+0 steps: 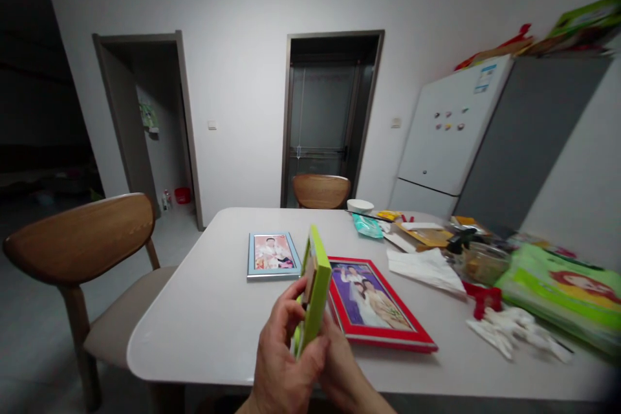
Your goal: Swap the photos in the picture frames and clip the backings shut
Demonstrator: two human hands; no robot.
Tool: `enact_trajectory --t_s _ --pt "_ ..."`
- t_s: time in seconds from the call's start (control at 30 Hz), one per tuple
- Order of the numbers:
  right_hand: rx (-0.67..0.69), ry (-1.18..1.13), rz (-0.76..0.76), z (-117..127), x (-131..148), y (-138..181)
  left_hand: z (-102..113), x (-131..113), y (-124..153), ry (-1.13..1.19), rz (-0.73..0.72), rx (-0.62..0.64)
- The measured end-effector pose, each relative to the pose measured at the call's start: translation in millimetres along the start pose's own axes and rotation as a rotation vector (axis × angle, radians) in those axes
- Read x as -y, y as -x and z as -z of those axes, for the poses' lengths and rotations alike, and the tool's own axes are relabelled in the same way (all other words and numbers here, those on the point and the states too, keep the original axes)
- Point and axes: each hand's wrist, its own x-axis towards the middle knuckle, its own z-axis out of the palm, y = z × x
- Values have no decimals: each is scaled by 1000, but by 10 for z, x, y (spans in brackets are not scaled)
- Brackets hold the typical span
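A lime-green picture frame [317,284] is held on edge above the table, turned nearly side-on to me. My left hand [286,349] grips its lower part, with the thumb along the near edge and the fingers bent on its left face. On the far right side, my right hand [339,359] is pressed against the frame, and its fingers are mostly hidden behind it. A red picture frame [412,336] with a wedding photo lies flat just right of my hands. Farther back on the left lies a light-blue picture frame [251,259] with a portrait in it.
The white table [204,330] carries clutter on its right: white tissue [427,270], a glass jar [485,262], crumpled white gloves or cloth [521,330] and a green package [567,291]. A white bowl [359,206] stands at the back. Wooden chairs [87,239] stand at the left and far side.
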Motion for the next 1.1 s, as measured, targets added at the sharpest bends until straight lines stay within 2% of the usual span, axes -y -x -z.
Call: enact_trajectory --t_s 0.1,0.2,0.27,0.37,0.5,0.67,0.77,0.87,0.97,1.1 --pt "-105 48 99 239 302 -107 -139 56 -117 169 24 29" --pt "-298 278 226 661 684 -299 -232 199 -273 250 73 51" --pt "-473 561 261 955 896 -430 -301 353 -350 166 115 105" --pt "-574 718 228 1325 1103 -597 -423 637 -383 -52 176 154" --pt "-646 932 153 1664 1187 -782 -555 956 -347 -378 275 194" --pt "-651 1178 128 1873 1134 -964 -578 1133 -325 -529 321 232" --pt "-636 1288 129 1857 1140 -1001 -514 1184 -335 -614 340 265" --pt "-621 1377 194 1673 1166 -969 -353 1245 -422 -720 324 280" --pt "-487 1413 331 1279 1073 -874 -61 1329 -633 -866 286 262" --pt "-163 1383 452 607 648 -704 409 1422 -970 -1060 265 233"
